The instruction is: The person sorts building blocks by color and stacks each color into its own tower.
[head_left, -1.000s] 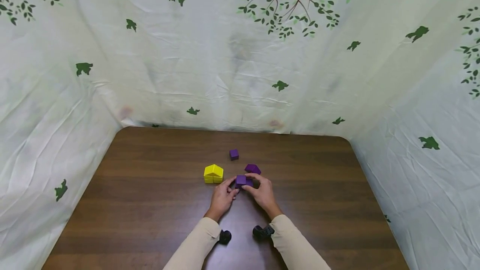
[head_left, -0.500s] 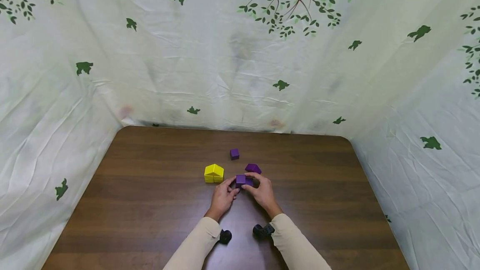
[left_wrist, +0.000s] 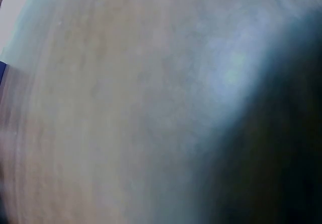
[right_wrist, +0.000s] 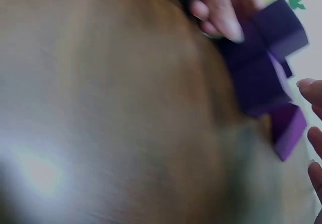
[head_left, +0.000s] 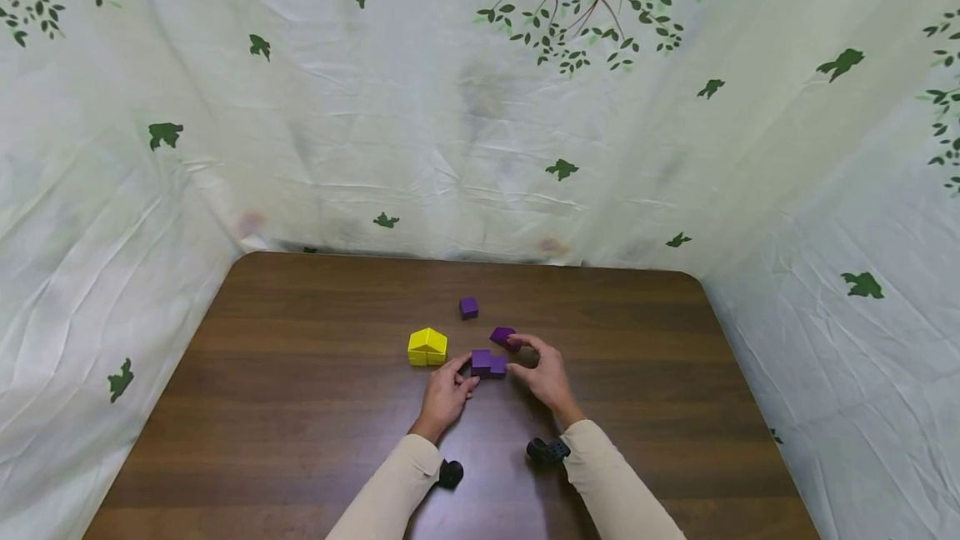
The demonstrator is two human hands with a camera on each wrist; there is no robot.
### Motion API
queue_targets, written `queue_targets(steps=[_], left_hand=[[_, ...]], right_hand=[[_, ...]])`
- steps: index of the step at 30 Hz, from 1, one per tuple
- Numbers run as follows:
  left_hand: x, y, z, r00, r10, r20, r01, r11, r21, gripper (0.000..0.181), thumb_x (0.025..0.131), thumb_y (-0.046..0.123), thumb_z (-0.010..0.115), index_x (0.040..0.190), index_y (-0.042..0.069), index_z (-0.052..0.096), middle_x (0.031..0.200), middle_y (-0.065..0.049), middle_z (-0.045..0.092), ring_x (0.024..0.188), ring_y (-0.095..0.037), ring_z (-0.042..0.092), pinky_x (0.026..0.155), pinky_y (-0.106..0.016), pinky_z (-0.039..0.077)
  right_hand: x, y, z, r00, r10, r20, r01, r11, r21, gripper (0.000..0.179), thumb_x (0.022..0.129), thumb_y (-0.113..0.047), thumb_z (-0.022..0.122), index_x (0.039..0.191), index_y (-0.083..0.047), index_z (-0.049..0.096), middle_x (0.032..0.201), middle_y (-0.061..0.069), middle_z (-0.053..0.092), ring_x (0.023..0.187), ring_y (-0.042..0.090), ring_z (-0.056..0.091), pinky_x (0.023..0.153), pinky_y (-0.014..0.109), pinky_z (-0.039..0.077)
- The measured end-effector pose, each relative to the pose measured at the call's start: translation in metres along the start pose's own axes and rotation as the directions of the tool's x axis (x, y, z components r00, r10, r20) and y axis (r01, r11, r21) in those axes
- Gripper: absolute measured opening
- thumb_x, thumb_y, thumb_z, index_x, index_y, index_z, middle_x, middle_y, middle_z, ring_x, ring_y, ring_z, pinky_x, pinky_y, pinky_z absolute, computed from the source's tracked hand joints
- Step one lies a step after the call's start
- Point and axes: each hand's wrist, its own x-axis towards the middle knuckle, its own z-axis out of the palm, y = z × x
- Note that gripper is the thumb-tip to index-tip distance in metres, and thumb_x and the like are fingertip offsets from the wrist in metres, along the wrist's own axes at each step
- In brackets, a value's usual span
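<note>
A purple cube sits on the left one of two purple blocks standing side by side; the lower right block has a bare top. My left hand holds the lower left block, its thumb against the front and its index finger at the left side. My right hand is apart from the stack on the right, thumb and fingers spread with nothing between them. Its index fingertip is beside a purple triangular block lying behind the stack; whether they touch, I cannot tell.
A small yellow house shape of several blocks stands left of the stack. One more purple cube lies farther back on the brown table. A white leaf-patterned cloth hangs behind the table. The left wrist view is mostly blurred tabletop.
My right hand has let go of the lower right purple block and moved right and slightly back, towards the triangular block. The left hand has stayed at the stack.
</note>
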Motion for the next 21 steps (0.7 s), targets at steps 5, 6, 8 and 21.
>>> queue_targets(steps=[5,6,8,21], left_hand=[[-0.001,0.0,-0.001,1.0,0.021,-0.003,-0.021,1.0,0.002,0.044,0.086,0.003,0.07,0.127,-0.005,0.058,0.072,-0.004,0.061,0.053,-0.007,0.059,0.055,-0.021,0.048],[-0.002,0.001,-0.001,1.0,0.025,-0.001,-0.025,1.0,0.002,0.044,0.086,0.003,0.07,0.127,-0.006,0.058,0.072,-0.005,0.062,0.053,-0.007,0.059,0.055,-0.021,0.049],[-0.002,0.001,-0.001,1.0,0.014,-0.001,-0.014,1.0,-0.006,0.045,0.086,0.003,0.07,0.128,-0.005,0.058,0.074,-0.005,0.062,0.054,-0.006,0.059,0.055,-0.02,0.048],[-0.003,0.001,-0.002,1.0,-0.01,0.009,0.01,1.0,-0.008,0.045,0.086,0.004,0.071,0.127,-0.005,0.058,0.08,-0.006,0.061,0.054,-0.004,0.058,0.056,-0.02,0.049]], right_hand=[[0.037,-0.002,-0.01,0.997,-0.033,0.065,0.038,0.996,-0.076,0.038,0.078,-0.003,0.078,0.114,-0.001,0.067,0.113,0.012,0.068,0.11,0.031,0.06,0.095,0.052,0.043],[0.045,-0.002,-0.011,0.995,-0.042,0.086,0.05,0.995,-0.089,0.038,0.078,-0.003,0.078,0.115,0.0,0.066,0.113,0.012,0.068,0.11,0.031,0.06,0.095,0.051,0.044],[0.062,-0.003,-0.01,0.99,-0.042,0.133,0.056,0.993,-0.106,0.039,0.079,-0.004,0.078,0.116,0.001,0.065,0.114,0.013,0.068,0.11,0.031,0.06,0.095,0.051,0.044],[0.126,-0.008,0.015,0.912,0.078,0.402,0.04,0.96,-0.277,0.045,0.08,-0.01,0.079,0.122,-0.005,0.063,0.119,0.01,0.065,0.113,0.029,0.058,0.096,0.043,0.046]])
